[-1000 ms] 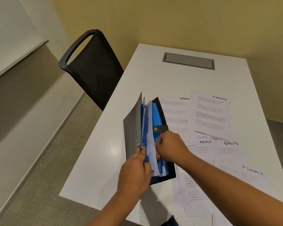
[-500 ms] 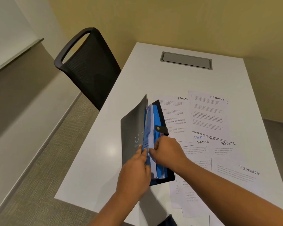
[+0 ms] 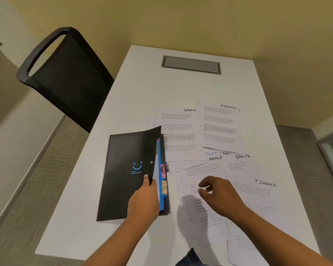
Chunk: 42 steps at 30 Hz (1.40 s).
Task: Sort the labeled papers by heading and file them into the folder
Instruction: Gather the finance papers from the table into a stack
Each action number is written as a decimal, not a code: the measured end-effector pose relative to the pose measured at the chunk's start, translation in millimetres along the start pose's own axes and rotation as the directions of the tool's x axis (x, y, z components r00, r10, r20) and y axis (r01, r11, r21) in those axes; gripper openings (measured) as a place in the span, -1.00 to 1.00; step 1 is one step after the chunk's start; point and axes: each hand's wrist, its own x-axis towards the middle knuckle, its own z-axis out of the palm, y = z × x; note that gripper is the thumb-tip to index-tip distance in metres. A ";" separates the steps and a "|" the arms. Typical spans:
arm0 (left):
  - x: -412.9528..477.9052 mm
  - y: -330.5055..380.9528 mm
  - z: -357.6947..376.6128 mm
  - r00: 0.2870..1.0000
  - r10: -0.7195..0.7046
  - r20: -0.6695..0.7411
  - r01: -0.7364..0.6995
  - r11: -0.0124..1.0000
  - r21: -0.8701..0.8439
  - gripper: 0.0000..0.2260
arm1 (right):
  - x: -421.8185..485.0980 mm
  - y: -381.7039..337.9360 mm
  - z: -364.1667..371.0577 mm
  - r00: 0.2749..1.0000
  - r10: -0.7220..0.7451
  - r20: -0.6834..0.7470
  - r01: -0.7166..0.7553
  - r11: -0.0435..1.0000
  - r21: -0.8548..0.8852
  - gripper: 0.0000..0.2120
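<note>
Step in hand: the right hand (image 3: 218, 195) hovers over the loose papers (image 3: 217, 127). It looks set to pick one, so read the heading first, then lift a single sheet by its corner.
Left grip: the left hand (image 3: 144, 200) pinches the front cover of the black folder (image 3: 127, 175), thumb on top, holding it ajar.
Right grip: fingers loosely curled, apart, holding nothing.
Folder: lies on the tabletop (image 3: 142, 93). Blue dividers (image 3: 161, 198), a pink tab (image 3: 162, 170) and an orange tab (image 3: 164, 187) show inside. I cannot tell whether any sheets are filed.
Papers: headed SPORTS and FINANCE, overlapping, just right of the folder.
</note>
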 end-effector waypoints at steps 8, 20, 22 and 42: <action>23.5 8.3 49.7 1.000 0.014 0.027 -0.018 0.992 0.123 -0.51 | -23.8 112.7 -18.4 0.985 0.174 -0.013 -0.174 0.982 -0.076 -0.73; 5.6 84.1 121.6 0.995 0.097 -0.004 -0.096 0.994 0.056 -0.30 | -26.5 230.2 -30.6 0.962 0.255 0.101 -0.246 0.965 -0.092 -0.24; 1.9 102.5 128.9 0.997 0.072 -0.027 -0.073 0.997 -0.021 -0.30 | -26.3 240.9 -32.4 0.964 0.241 0.107 -0.232 0.968 -0.090 -0.25; -7.9 221.4 174.3 0.921 -0.244 0.302 0.388 0.562 -0.730 -0.62 | -38.4 269.7 -24.5 0.967 0.114 0.230 -0.034 0.945 -0.326 -0.24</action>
